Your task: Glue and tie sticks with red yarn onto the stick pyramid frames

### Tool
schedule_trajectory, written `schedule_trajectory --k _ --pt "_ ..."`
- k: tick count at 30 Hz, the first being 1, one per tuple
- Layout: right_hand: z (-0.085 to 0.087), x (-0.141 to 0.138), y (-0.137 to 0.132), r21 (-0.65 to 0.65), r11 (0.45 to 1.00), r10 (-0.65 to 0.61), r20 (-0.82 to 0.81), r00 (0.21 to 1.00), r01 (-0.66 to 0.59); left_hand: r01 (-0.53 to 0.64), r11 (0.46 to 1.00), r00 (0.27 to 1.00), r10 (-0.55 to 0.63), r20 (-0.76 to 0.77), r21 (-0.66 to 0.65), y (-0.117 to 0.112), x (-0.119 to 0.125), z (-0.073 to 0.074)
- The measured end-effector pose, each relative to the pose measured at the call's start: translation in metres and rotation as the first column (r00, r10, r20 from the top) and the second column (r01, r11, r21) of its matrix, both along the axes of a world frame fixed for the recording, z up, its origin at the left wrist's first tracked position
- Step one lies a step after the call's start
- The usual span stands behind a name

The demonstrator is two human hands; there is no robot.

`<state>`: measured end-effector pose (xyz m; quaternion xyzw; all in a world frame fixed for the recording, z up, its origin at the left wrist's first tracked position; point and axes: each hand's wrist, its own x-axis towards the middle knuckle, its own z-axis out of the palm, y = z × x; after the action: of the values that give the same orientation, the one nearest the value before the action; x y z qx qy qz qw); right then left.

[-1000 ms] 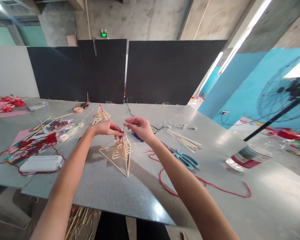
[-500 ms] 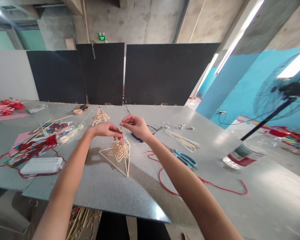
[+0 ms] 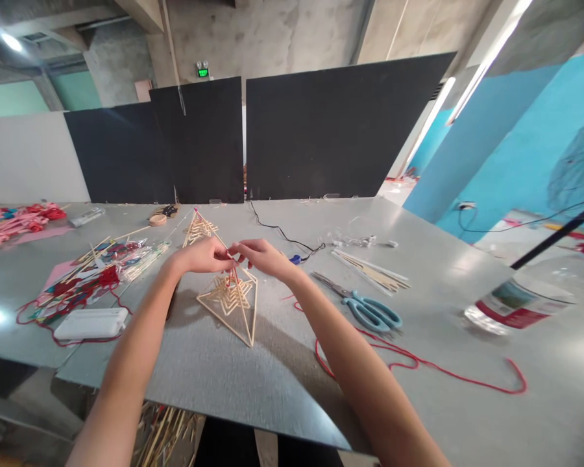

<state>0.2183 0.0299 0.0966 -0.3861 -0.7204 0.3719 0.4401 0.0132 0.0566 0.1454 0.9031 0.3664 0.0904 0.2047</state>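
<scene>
A pyramid-shaped frame of thin bamboo sticks (image 3: pixel 233 303) stands on the grey metal table (image 3: pixel 253 383), with red string at its top. My left hand (image 3: pixel 205 254) pinches the top of the frame with closed fingers. My right hand (image 3: pixel 261 255) meets it there, fingers pinched on the red string at the apex. A second stick pyramid (image 3: pixel 198 227) stands behind my hands.
Blue-handled scissors (image 3: pixel 370 310) and a loose red cord (image 3: pixel 433 364) lie right of my arm. A bundle of sticks (image 3: pixel 372 269) lies farther back. Left are a white box (image 3: pixel 91 323), red string and stick packets (image 3: pixel 87 272). A plastic bottle (image 3: pixel 511 306) lies at right.
My right hand has come down and in to meet the left at the frame's top. The camera view has shifted a little to the left.
</scene>
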Motion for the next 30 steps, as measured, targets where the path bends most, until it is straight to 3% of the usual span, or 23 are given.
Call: schedule_trajectory --k 3,9,13,18,24,30 --pt "0.001 0.0 0.001 -0.005 1.0 0.011 0.03 0.999 -0.011 -0.03 0.999 0.999 0.031 -0.042 0.013 -0.004 0.002 0.0" --pt "0.008 -0.001 -0.006 0.04 0.999 -0.031 -0.024 0.999 0.032 0.089 0.996 0.995 -0.087 0.054 -0.019 0.009 -0.015 0.0" --pt "0.016 0.003 -0.012 0.042 0.996 -0.078 -0.048 0.996 0.08 0.019 0.997 1.0 -0.017 0.024 -0.07 0.003 -0.03 0.012" --pt "0.019 0.007 -0.016 0.083 0.991 -0.099 -0.03 0.995 0.101 -0.146 0.982 0.981 0.159 -0.108 0.117 -0.027 -0.024 0.028" --pt "0.018 0.006 -0.017 0.127 0.985 -0.122 0.035 0.992 0.116 -0.036 0.977 0.998 0.026 0.052 0.208 -0.031 -0.013 0.022" --pt "0.024 0.01 -0.026 0.208 0.969 -0.165 0.146 0.975 0.133 -0.023 0.971 0.999 0.017 0.028 0.237 -0.031 -0.017 0.02"
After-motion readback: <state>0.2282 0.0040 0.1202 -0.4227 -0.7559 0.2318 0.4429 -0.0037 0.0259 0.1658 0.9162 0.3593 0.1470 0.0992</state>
